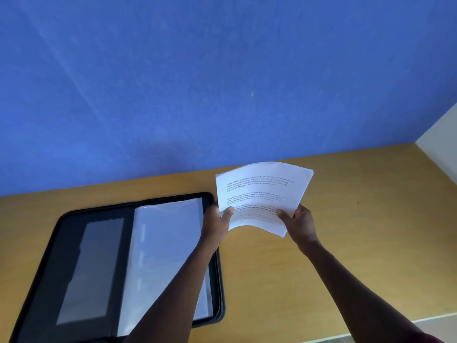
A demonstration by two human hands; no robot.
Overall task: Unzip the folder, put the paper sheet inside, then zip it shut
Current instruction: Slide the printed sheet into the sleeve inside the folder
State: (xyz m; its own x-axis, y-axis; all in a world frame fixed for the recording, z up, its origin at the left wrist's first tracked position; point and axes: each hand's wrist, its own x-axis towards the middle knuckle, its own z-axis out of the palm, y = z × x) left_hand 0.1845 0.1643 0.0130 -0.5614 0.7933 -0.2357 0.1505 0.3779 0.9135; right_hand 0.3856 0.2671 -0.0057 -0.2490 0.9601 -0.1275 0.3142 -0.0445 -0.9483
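Fingers behind paper sheets hidden, folder cropped

The open folder runs off the picture's lower left edge, its near left corner unseen. The left forearm covers part of its clear sleeves. Behind the paper sheets, most fingers of both hands are hidden. The printed text is too small to read.

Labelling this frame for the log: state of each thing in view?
folder: unzipped, lying open flat on the table
sleeves: clear, no sheet in them
paper: printed, held up off the table, bowed, not yet in the folder
left hand: pinches the paper's lower left
right hand: pinches its lower right
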